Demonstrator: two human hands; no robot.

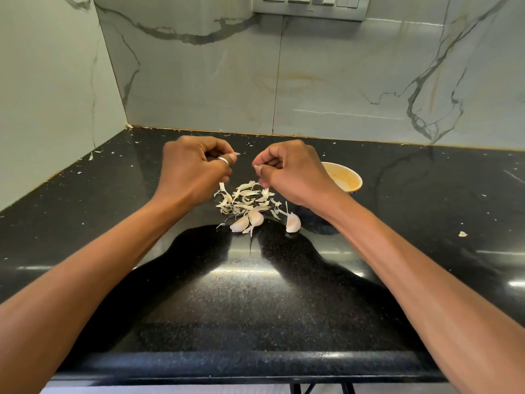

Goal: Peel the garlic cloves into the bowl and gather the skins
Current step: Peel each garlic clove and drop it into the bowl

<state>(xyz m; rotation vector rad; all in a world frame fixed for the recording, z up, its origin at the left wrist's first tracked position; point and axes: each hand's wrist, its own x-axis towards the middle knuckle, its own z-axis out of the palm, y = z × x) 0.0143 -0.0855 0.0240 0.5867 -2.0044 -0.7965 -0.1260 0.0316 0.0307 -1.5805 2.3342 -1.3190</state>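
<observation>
My left hand (196, 166) hovers above the black counter with its fingers curled, and its fingertips pinch a thin bit of garlic skin (222, 186). My right hand (289, 173) is level with it, a small gap between them. Its curled fingers pinch a small garlic clove (257, 168) that is mostly hidden. Below both hands lies a loose pile of pale skins (244, 199). Three unpeeled cloves lie at the pile's near edge: two together (247, 221) and one to the right (293, 222). A cream bowl (350, 180) stands behind my right hand, partly hidden.
The black stone counter (255, 294) runs to marble walls at the back and left. Small skin flecks are scattered over it, with a larger scrap (462, 234) at the right. The counter's front edge (250, 362) is close to me.
</observation>
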